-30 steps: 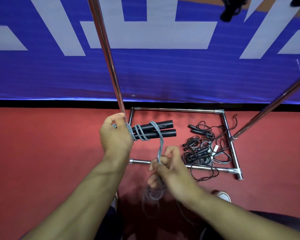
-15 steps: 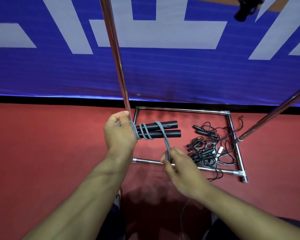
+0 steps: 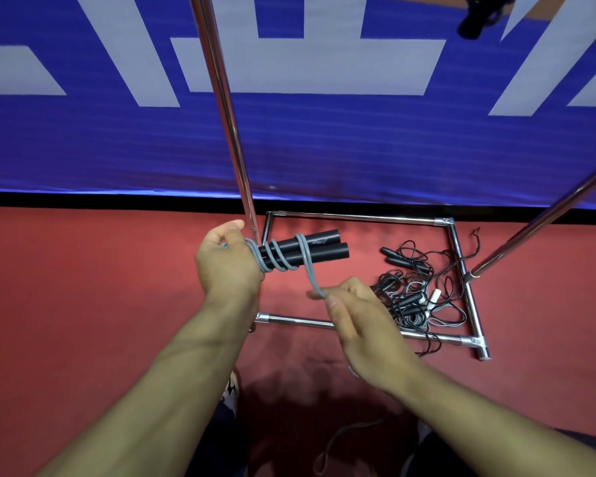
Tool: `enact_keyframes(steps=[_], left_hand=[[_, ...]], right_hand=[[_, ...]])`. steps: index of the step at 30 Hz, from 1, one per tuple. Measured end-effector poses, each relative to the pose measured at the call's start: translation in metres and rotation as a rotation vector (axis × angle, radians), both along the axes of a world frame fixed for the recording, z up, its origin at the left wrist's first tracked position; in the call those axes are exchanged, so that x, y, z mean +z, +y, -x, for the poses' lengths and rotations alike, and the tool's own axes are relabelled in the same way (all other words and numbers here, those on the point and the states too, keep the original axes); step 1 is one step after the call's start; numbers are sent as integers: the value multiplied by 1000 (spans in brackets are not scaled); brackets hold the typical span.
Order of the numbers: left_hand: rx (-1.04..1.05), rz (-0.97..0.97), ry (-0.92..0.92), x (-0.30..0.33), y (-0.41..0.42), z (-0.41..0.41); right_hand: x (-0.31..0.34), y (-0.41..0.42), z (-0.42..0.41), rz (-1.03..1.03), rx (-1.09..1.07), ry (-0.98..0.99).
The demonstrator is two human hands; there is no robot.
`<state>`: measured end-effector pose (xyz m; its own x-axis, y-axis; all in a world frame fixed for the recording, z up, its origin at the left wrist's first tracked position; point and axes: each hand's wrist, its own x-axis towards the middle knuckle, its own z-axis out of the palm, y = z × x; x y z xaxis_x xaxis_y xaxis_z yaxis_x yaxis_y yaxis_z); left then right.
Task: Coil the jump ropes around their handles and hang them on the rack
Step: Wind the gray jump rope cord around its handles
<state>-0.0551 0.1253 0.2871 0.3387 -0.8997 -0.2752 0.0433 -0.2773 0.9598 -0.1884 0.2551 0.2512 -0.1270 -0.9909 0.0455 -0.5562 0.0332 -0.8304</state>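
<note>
Head view looks down over two bare forearms above a red floor (image 3: 83, 304). The left hand (image 3: 229, 266) grips one end of a pair of black handles (image 3: 310, 251) held side by side and roughly level, its fingers (image 3: 233, 228) curled round them just in front of a chrome upright (image 3: 227, 115) of the rack. A grey rope (image 3: 277, 258) is wound in several turns around the handles close to that hand, and one strand drops from the last turn down to the right hand (image 3: 355, 315). There the thumb and forefinger pinch the strand, the other fingers loosely bent; more of the rope trails below the wrist toward the bottom of the view. Behind the hands the rack's chrome base frame (image 3: 358, 217) lies on the floor, and inside its right part sits a tangled pile of jump ropes (image 3: 417, 294), thin black cords with small dark handles and one white piece. A blue banner (image 3: 324, 149) with pale shapes stands behind the rack
</note>
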Motion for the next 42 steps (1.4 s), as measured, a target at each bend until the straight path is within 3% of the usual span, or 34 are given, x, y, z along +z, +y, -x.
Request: enact_keyframes(steps=[3, 6, 9, 14, 16, 18, 21, 23, 26, 31, 36, 39, 42], left_hand=[[-58, 12, -30, 0, 3, 1], [-131, 24, -57, -1, 7, 3], [-166, 19, -65, -2, 8, 5], [-184, 34, -91, -1, 10, 6], [-187, 33, -78, -1, 10, 6], [-206, 20, -61, 0, 10, 6], [-316, -36, 6, 4, 12, 7], [-428, -64, -19, 5, 15, 6], [-553, -67, -119, 4, 17, 4], [-583, -27, -242, -1, 14, 1], [-563, 93, -519, 0, 16, 2], [-401, 194, -612, 1, 16, 2], [-265, 262, -585, 3, 16, 3]], right_hand=[[-5, -1, 2, -76, 92, 191], [-6, -3, 5, -98, 158, 178], [-5, -6, 7, -240, 208, -11], [8, -3, 6, -809, 289, -525], [13, -2, 5, -857, 290, -589], [9, -3, 3, -775, 280, -489], [-7, -4, 8, -437, 250, -15], [-12, -4, 18, -183, 202, 158], [-2, -13, 33, -41, 54, 158], [17, -24, 46, 167, -271, 128], [26, -20, 42, 206, -226, 87], [27, -18, 37, 353, -196, 243], [25, -15, 28, 452, -113, 444]])
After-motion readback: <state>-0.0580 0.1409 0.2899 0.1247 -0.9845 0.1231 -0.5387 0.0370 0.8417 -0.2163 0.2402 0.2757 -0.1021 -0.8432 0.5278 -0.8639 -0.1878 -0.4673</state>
